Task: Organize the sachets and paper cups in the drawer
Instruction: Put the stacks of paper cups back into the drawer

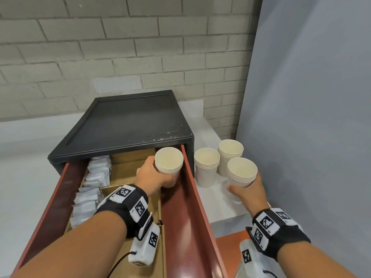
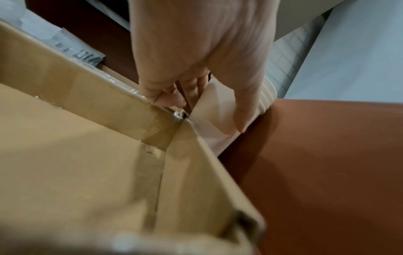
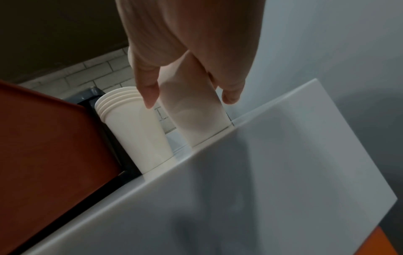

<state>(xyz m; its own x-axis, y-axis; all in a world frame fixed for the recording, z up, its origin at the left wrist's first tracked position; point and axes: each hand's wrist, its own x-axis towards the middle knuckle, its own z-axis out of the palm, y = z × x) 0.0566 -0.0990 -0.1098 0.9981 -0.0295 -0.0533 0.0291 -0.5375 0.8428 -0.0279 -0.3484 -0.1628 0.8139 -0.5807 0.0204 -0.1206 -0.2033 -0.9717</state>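
Observation:
My left hand (image 1: pixel 155 177) grips a stack of cream paper cups (image 1: pixel 169 161) inside the open red-brown drawer (image 1: pixel 186 207), at its far right corner beside the cardboard divider (image 2: pixel 109 138). In the left wrist view the fingers (image 2: pixel 240 110) wrap that stack (image 2: pixel 218 124). My right hand (image 1: pixel 250 189) holds a second cup stack (image 1: pixel 242 172) on the white shelf (image 1: pixel 222 209); in the right wrist view its fingers (image 3: pixel 148 93) curl round that stack (image 3: pixel 196 117). White sachets (image 1: pixel 92 187) fill the drawer's left cardboard compartments.
Two more cup stacks (image 1: pixel 206 167) (image 1: pixel 229 153) stand on the white shelf beside the dark grey drawer cabinet (image 1: pixel 128 123). A grey wall panel (image 1: pixel 311 97) rises on the right, a brick wall (image 1: pixel 120 47) behind. The nearer stack (image 3: pixel 133 127) shows next to the drawer side.

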